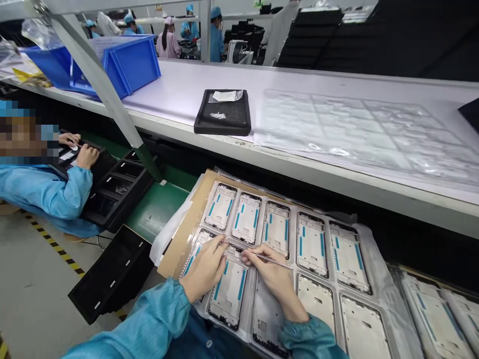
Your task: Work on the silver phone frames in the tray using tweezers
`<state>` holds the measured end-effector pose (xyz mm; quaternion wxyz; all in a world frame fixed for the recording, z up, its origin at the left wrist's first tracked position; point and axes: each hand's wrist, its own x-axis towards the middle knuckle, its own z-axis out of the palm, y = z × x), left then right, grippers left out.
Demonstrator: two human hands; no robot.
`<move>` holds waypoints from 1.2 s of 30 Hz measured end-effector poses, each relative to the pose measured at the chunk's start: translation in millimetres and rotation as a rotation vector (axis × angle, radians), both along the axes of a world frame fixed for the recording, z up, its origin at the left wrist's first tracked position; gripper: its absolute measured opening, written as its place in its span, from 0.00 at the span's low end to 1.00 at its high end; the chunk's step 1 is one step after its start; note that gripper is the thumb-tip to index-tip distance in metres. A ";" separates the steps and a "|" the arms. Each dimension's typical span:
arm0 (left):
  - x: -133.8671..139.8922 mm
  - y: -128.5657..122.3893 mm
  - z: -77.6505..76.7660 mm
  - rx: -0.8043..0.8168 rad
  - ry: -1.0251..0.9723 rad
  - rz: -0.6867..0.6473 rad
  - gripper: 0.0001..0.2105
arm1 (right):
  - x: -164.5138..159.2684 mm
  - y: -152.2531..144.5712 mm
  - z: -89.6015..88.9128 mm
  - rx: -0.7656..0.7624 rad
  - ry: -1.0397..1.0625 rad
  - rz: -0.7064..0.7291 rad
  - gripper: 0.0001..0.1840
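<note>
Item, left hand (pixel 204 269): you had it laid fingers-down on a phone frame (pixel 229 289) in the near row of the clear blister tray (pixel 377 279), fingertips curled at the frame's top edge; it pressed rather than clasped, and nothing was closed inside it.

Item, right hand (pixel 271 271): you had it pinched shut on a pair of tweezers (pixel 270 259), thin and metallic, lying nearly level with the tip pointing left toward the top edge of the same frame, just beside your left fingertips.

Item, phone frame: white with blue strips and a dark rim, seated in the second pocket from the left of the near row, directly under both your hands.

Item, tray: it rested on a sheet of brown cardboard (pixel 183 234) at the edge of the green belt (pixel 157 209). The far row held five like frames, all with blue strips; the near-row pockets to your right held frames without strips.

Item, shelf (pixel 194 89): white, above the belt, carrying a black tray (pixel 224 117) with small parts and a bag, blue bins (pixel 127 65), and an empty clear blister sheet (pixel 359 134).

Item, co-worker's hands (pixel 84 154): at left, in a blue sleeve, resting on black trays (pixel 116 189).
</note>
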<state>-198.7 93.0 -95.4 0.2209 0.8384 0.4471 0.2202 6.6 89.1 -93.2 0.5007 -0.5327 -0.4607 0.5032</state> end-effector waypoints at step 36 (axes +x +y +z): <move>11.0 1.7 3.5 0.302 0.429 -0.075 0.17 | 0.7 -11.3 -24.1 0.271 -0.276 -0.031 0.13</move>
